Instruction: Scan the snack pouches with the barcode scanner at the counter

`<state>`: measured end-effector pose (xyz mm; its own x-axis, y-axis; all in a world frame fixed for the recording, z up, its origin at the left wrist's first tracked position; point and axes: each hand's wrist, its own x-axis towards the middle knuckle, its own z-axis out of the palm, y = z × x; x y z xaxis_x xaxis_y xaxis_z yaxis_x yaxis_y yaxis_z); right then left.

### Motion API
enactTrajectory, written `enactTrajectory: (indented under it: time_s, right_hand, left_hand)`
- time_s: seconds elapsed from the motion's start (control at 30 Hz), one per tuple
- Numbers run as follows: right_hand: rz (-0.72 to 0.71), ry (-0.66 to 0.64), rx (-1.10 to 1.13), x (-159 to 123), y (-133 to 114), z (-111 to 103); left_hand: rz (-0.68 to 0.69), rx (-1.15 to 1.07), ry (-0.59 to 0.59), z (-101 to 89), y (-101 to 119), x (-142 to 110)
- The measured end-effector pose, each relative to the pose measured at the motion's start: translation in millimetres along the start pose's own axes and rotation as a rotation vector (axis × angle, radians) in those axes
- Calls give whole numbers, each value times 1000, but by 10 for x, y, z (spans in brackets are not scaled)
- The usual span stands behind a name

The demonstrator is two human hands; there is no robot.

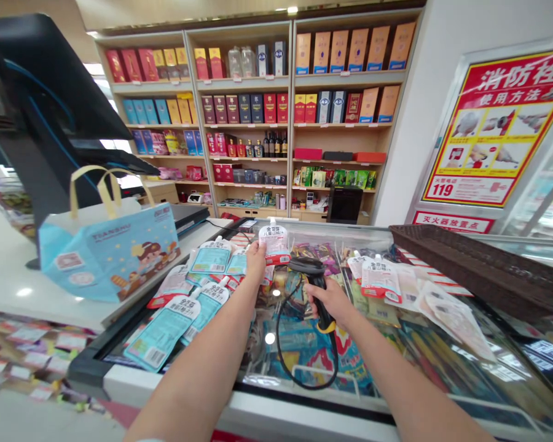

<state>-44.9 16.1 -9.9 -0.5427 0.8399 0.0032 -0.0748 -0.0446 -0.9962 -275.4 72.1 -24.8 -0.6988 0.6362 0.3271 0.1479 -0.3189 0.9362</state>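
Observation:
My left hand (pixel 257 258) pinches a white and red drink pouch (pixel 273 240) by its left edge, holding it upright above the glass top of the freezer. In my right hand (pixel 330 299) is a black and yellow barcode scanner (pixel 321 301), gripped round the handle. Its head is beside the pouch's lower right corner, and its black cable (pixel 279 344) loops down over the glass. Left of my left arm lies a heap of blue and white drink pouches (pixel 161 328). On the right, more white and red pouches (pixel 380 277) lie on the glass near some flat clear packets (pixel 454 313).
A blue carrier bag (pixel 108 252) stands on the white counter (pixel 80 313) below a black monitor (pixel 55 73). A brown woven basket (pixel 479 264) rests on the freezer's right side. Behind are shelves (pixel 246 126) of boxes and bottles. Packaged goods show through the freezer glass.

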Motion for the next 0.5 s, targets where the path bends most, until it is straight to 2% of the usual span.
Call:
enactTrajectory:
  time_s: [0.17,0.5]
  right_hand:
    - [-6,1,-7,-9,-5,25]
    - [3,-16,-3,18,52,-9]
  left_hand:
    - [-6,-120,-64,17,-4,-31]
    - [-40,-172,-64,23,-22,-31]
